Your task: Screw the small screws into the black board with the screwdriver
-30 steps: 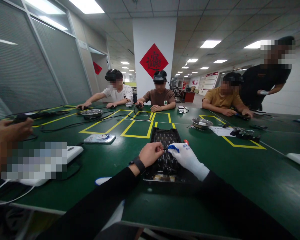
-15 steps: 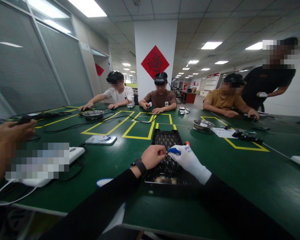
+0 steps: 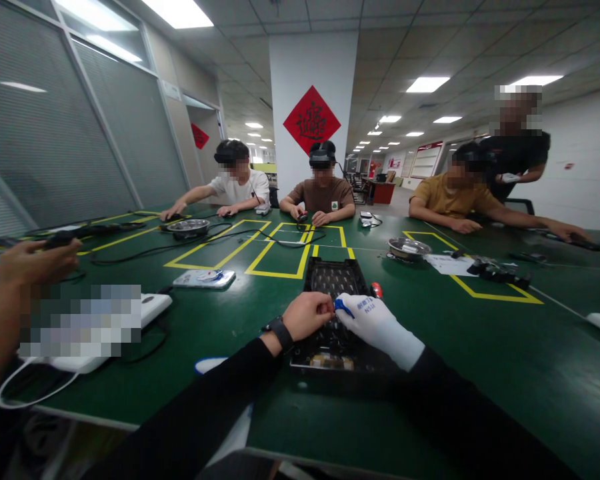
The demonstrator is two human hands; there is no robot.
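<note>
A black tray (image 3: pixel 330 268) filled with small light-coloured pieces lies on the green table in front of me. Over its middle, my bare left hand (image 3: pixel 307 315) is closed in a pinch, a dark watch band on its wrist. My right hand (image 3: pixel 367 327), in a white glove with blue fingertips, is closed too and almost touches the left fingertips. Whatever sits between the fingers is too small to make out. Just past the right hand, a red-handled object (image 3: pixel 377 290) lies against the tray's right side, partly hidden.
A phone (image 3: pixel 205 279) and a white device with a cable (image 3: pixel 155 308) lie to the left. Round metal dishes (image 3: pixel 409 247) and a paper sheet (image 3: pixel 450 265) are farther back. A co-worker's hand (image 3: pixel 37 267) reaches in from the left; other people sit across the table (image 3: pixel 280 407).
My hands stay together over the tray; the gloved right hand has turned slightly, its fingers more curled. At the right, a co-worker's arm has stretched outward and a standing person has shifted left.
</note>
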